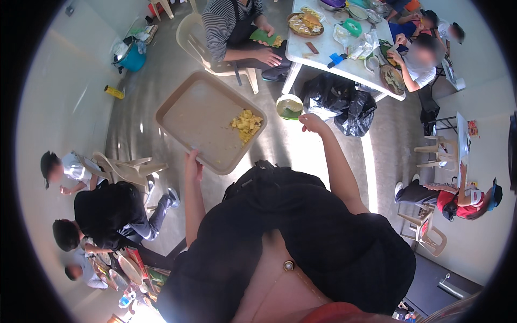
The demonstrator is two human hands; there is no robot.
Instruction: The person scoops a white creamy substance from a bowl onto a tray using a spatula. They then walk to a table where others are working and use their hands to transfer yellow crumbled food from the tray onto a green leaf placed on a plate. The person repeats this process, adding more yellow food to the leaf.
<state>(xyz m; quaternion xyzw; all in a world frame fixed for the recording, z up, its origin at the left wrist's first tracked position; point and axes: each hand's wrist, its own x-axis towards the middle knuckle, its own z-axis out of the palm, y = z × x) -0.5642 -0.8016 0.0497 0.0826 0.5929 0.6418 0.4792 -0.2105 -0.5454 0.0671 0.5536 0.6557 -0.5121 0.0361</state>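
Observation:
My left hand grips the near edge of a large tan tray. A heap of yellow food pieces lies in the tray's right corner, with small crumbs about it. Out to the right, my right hand is closed on the rim of a small round bowl. Inside the bowl a pale content and something green show; I cannot make out what they are. Tray and bowl are apart, both held out in front of me above the floor.
Ahead stands a white table crowded with food and dishes. Black garbage bags sit beneath it. A person in a striped top sits on a beige chair beyond the tray. A teal bucket stands far left. Other people sit at both sides.

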